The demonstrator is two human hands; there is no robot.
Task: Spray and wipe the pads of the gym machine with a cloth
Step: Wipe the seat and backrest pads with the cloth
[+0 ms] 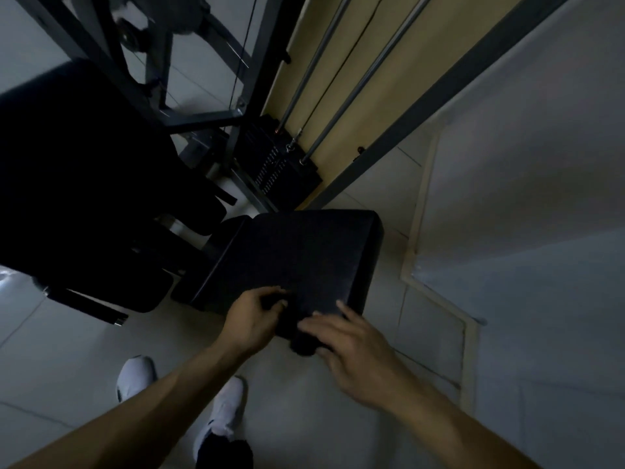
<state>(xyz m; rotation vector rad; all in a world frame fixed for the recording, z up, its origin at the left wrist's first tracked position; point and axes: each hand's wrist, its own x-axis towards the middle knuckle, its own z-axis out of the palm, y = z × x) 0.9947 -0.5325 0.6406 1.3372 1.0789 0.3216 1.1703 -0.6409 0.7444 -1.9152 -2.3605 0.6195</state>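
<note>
Bare forearms (pixel 135 418) reach in from below, white shoes (pixel 135 377) on tiled floor (pixel 67 367) under them. Left hand (pixel 252 318) curled, fingers pinching dark cloth (pixel 301 343) at near edge of black pad (pixel 297 255). Right hand (pixel 355 346) just beside it, blurred, fingers spread and near straight, resting over cloth's right side. Cloth bunched between both hands, hanging off pad's near corner. Weight stack (pixel 274 164) well beyond fingertips.

Below me I see my white fabric sneakers (pixel 226 411) standing on the pale grey tiled floor (pixel 61 350), near a grey painted wall (pixel 541 164).
</note>
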